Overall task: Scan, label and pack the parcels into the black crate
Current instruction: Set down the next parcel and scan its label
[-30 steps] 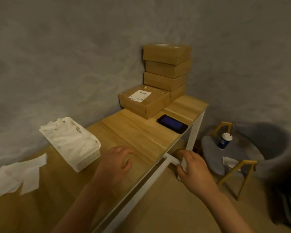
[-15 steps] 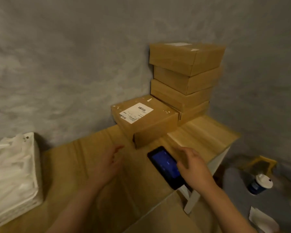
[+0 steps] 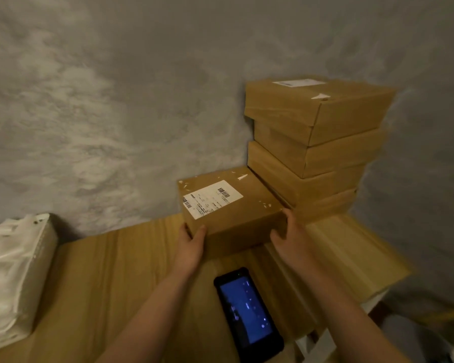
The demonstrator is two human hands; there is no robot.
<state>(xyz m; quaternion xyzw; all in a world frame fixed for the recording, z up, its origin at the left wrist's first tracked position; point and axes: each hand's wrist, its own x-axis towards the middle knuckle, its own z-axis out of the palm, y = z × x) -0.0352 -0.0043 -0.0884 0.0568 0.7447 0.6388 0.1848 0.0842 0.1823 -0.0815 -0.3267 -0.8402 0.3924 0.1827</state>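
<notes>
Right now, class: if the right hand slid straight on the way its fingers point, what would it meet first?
The right hand grips the labelled parcel's right end; straight on, it would probably meet the bottom box of the parcel stack, though depth is unclear.

The white label on the parcel (barcodes visible) is too blurred to read.

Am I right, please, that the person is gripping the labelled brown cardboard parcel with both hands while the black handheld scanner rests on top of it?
Not quite: the head view shows the black handheld scanner lying on the wooden table, nearer than the labelled brown cardboard parcel. Left hand and right hand do grip it.
</notes>
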